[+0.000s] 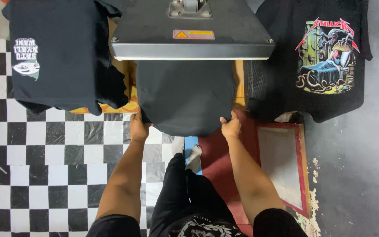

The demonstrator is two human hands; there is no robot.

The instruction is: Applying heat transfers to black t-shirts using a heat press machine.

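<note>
Checkered floor (44,145) lies below the heat press (192,39). Your left hand (137,128) and right hand (230,127) each pinch the black shirt (185,96) draped beneath its raised plate; pull evenly, smoothing wrinkles.

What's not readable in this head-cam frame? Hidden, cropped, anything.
- Black shirt on the press: its far part lies under the upper plate; any print there is hidden.
- Lower plate: fully covered by that shirt.
- Left hand and right hand: fingertips curl under the shirt's edge, grip unclear.
- Press column: cropped by the top edge.
- Left shirt and printed shirt: tops cropped by the top edge.
</note>
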